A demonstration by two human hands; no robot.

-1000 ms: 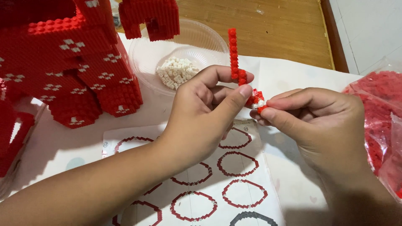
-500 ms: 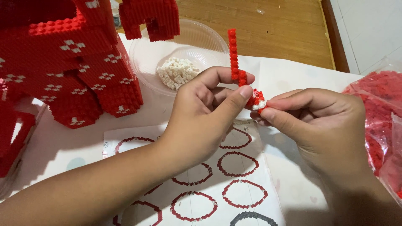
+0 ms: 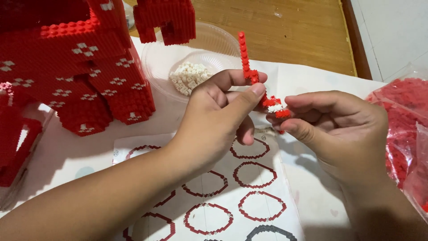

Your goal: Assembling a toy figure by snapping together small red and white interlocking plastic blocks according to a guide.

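I am looking down on a pair of bare hands working close together over a paper instruction sheet (image 3: 249,196) printed with red ring-shaped diagrams. My left hand (image 3: 218,120) is closing around a thin strip of small red bricks (image 3: 246,60), pinching it near its lower end between thumb and forefinger so that the long part is sticking up and away from the fingers, free to be seen and steadied. My right hand (image 3: 339,129) is curling shut too, its thumb and forefinger tips pressing on a small red and white cluster (image 3: 275,107) at the bottom of that same strip, right where the two hands are meeting. Holding it from both sides like this is keeping the fragile strip from bending while the tiny pieces are being squeezed on.

A clear plastic bowl (image 3: 223,44) is sitting just beyond the hands with a heap of white bricks (image 3: 189,76) in it, near enough for a quick reach. A large red brick model (image 3: 76,71) dotted with white patterns is standing to the left, well apart from the fingers, so it is not being knocked. At the right edge a clear bag of red bricks (image 3: 403,125) is lying beside my right wrist. Everything is resting on a white sheet (image 3: 303,76) spread over a wooden table (image 3: 290,31)
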